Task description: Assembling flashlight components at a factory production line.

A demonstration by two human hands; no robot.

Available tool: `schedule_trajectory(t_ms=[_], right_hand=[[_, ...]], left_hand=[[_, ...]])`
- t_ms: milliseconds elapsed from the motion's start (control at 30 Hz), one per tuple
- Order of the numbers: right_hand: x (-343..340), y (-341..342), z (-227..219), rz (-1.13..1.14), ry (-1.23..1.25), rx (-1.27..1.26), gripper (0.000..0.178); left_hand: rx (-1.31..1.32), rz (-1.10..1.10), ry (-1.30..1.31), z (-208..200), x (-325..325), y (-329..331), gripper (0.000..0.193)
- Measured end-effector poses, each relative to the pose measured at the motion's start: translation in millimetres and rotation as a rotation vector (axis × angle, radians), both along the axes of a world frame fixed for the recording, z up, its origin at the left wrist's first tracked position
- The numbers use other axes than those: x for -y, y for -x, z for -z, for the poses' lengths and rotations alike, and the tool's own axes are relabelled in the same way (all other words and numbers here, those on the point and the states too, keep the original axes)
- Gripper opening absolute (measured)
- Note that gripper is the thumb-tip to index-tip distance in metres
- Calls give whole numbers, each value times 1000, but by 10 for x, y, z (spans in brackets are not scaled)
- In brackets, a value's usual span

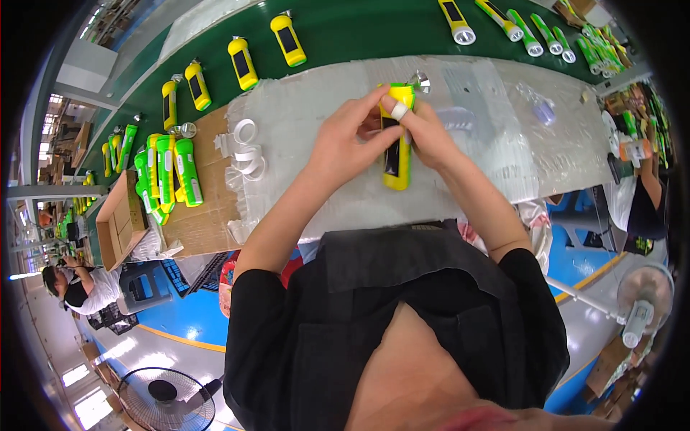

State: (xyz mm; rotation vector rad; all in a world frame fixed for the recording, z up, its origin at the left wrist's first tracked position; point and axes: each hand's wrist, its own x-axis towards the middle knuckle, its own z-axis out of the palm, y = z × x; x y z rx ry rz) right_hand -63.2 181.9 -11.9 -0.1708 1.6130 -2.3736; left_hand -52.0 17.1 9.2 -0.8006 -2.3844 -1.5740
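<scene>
A yellow flashlight [397,178] with a dark panel and a green band at its head end lies over the plastic-covered work surface. My left hand [351,138] closes on it from the left, its fingertips near the head and the body. On the other side, my right hand [430,136] grips it near the head, with a white wrap round one digit. Just beyond the right fingers, a silver reflector [421,82] sticks out at the flashlight's open head. My fingers hide part of the body.
Green-and-yellow flashlights [165,172] lie piled on cardboard at left, beside white tape rolls [248,154]. Several yellow flashlights [289,43] line the green belt [359,36] beyond. An open carton [118,219] stands at the left edge. Co-workers sit at both sides; fans stand behind.
</scene>
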Motion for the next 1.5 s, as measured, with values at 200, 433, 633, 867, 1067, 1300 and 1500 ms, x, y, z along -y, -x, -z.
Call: schedule_trajectory(t_ms=[200,433,633,867,1067,1300,1500], right_hand=[[-59,-637,-194,-223,-91,7,48],[-174,-999,-208,-363,-41,-3,66],[-49,-1049,-139,-165,-74,-77,53],[-109,-1146,-17,109,70,-8,49],[-498,-1121,6,285,68,28,40],[-621,-1108,55,259,51,18,50],[-402,-1060,-89,145,21,-1,42]], left_hand=[[-423,-13,-95,-268,204,96,24],[143,385,-43,-159,96,-173,27],[-57,239,-194,-28,-72,-550,28],[-323,304,-50,138,-353,-482,35],[-234,-34,245,790,-589,132,48],[-225,15,266,905,-547,294,48],[-276,188,30,118,-347,-208,35]])
